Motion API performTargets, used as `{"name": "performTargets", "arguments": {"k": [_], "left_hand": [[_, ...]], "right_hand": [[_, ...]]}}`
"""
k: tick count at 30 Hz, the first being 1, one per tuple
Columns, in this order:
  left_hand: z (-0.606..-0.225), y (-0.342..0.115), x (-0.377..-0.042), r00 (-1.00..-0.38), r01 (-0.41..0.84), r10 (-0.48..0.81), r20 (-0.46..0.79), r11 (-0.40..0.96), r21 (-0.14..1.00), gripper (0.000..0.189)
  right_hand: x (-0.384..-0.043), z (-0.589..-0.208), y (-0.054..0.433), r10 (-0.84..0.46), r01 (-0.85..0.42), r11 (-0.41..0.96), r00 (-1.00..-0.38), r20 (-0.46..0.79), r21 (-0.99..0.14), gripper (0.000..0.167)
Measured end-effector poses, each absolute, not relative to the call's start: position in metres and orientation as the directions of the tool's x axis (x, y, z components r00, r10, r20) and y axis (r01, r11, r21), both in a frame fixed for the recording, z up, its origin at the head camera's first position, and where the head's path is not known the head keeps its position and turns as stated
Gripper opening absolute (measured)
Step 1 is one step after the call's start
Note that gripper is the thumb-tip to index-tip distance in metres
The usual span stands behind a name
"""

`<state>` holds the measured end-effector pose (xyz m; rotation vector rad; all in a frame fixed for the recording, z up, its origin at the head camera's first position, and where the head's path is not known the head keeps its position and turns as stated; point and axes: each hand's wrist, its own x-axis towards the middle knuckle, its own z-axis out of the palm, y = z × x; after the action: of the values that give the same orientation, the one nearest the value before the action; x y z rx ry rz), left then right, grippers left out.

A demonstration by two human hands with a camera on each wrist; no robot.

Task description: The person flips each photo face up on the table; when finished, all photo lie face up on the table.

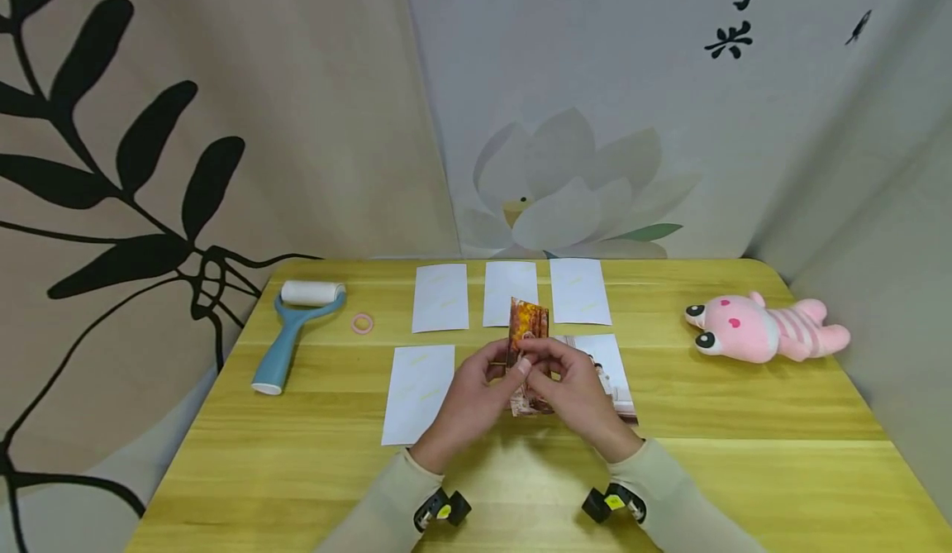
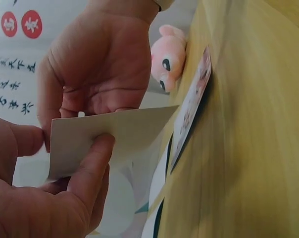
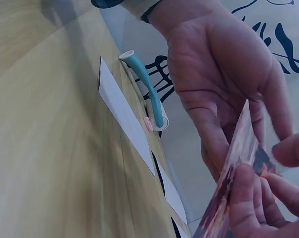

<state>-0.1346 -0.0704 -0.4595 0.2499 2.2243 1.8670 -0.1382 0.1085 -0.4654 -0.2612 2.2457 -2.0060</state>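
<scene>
Both hands hold one photo card [image 1: 530, 320] raised above the table. Its printed side, in orange and brown, shows in the head view; a plain pale back [image 2: 134, 126] shows in the left wrist view. My left hand [image 1: 476, 396] grips the card from the left, fingers against its pale back. From the right, my right hand [image 1: 578, 389] pinches it, with fingertips [image 3: 243, 181] on the printed side. Thumbs and fingers of both hands meet near the card's middle and hide part of it. Another photo card [image 1: 616, 371] lies picture up beneath the right hand, partly covered.
Face-down white cards lie at the back left [image 1: 440, 298], back middle [image 1: 509, 282], back right [image 1: 580, 291] and left of the hands [image 1: 418, 392]. Further left are a blue-handled lint roller [image 1: 286, 342] and a pink ring [image 1: 362, 323]. A pink plush toy [image 1: 766, 328] lies at right.
</scene>
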Motion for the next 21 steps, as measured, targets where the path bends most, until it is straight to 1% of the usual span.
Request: {"name": "performTargets", "arguments": {"k": [4,8,12,17,21], "left_hand": [[-0.461,-0.072,-0.135,-0.960,0.005,0.273,-0.054,0.211,0.977,0.045],[-0.461,-0.074,-0.137,-0.968,0.009,0.245,-0.050,0.234,0.972,0.042],[-0.461,-0.077,-0.140,-0.973,0.001,0.225,-0.049,0.215,0.977,0.041],[-0.463,-0.083,-0.142,-0.978,-0.027,0.201,-0.062,0.175,0.984,0.041],[-0.467,-0.087,-0.144,-0.983,-0.051,0.168,-0.073,0.135,0.990,0.037]], "right_hand": [[-0.139,-0.466,0.109,-0.208,-0.043,0.106,-0.978,0.020,-0.993,0.029],[-0.141,-0.463,0.112,-0.207,-0.094,0.132,-0.976,0.065,-0.987,0.029],[-0.145,-0.457,0.120,-0.181,-0.124,0.154,-0.979,0.096,-0.980,0.027],[-0.152,-0.457,0.134,-0.106,-0.103,0.223,-0.991,0.081,-0.969,0.027],[-0.158,-0.463,0.142,-0.066,-0.058,0.308,-0.997,0.040,-0.949,0.033]]}}
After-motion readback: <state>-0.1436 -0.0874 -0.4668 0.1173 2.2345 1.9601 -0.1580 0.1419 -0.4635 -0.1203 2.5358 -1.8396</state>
